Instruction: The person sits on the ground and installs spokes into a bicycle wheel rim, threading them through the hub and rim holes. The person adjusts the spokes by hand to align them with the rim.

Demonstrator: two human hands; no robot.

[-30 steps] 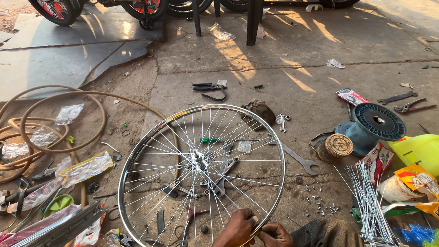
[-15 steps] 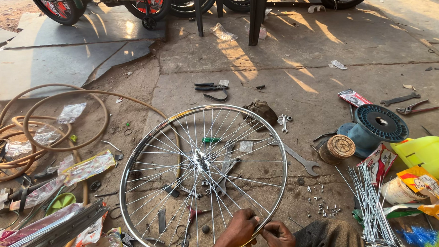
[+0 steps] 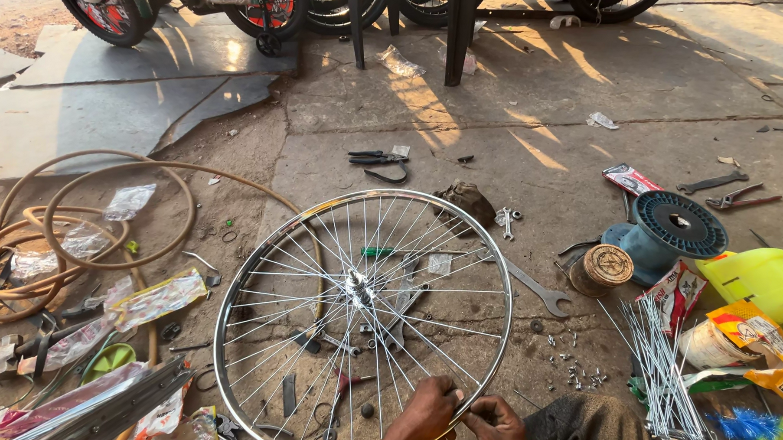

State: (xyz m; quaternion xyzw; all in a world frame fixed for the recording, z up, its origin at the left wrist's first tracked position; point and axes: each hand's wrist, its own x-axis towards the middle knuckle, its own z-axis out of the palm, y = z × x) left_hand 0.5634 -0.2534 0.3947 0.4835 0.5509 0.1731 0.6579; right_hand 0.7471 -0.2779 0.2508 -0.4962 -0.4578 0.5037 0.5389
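Lying flat on the concrete floor (image 3: 630, 107), the wheel (image 3: 363, 321) fills the lower middle of the frame, its silver rim a full circle and its thin spokes running in to the hub (image 3: 357, 288) at the centre. Both hands meet at the rim's nearest arc, at the bottom edge of the frame. The left hand (image 3: 426, 414) is closed over the rim from inside the wheel, fingers curled around the metal. The right hand (image 3: 496, 418) sits just beside it, on the outer side of the rim, its fingertips pinched together on the rim where a spoke ends; whatever small part it may pinch is too small to tell. The rest of the wheel stretches away from the hands toward the upper middle of the frame.

Under the spokes lie small tools on the floor, among them a green-handled screwdriver (image 3: 377, 252). A long spanner (image 3: 533, 284) lies just right of the rim, with loose nuts (image 3: 575, 374) scattered below it. Farther right stand a blue spool (image 3: 669, 228) and a brown wire coil (image 3: 601, 267), and a bundle of loose spokes (image 3: 666, 367) lies at lower right, near a yellow plastic piece (image 3: 754, 277). Pliers (image 3: 376, 160) rest above the wheel. At left, tan hoses (image 3: 79, 231) loop over the ground beside plastic wrappers. Bicycle tyres (image 3: 107, 13) line the top edge.
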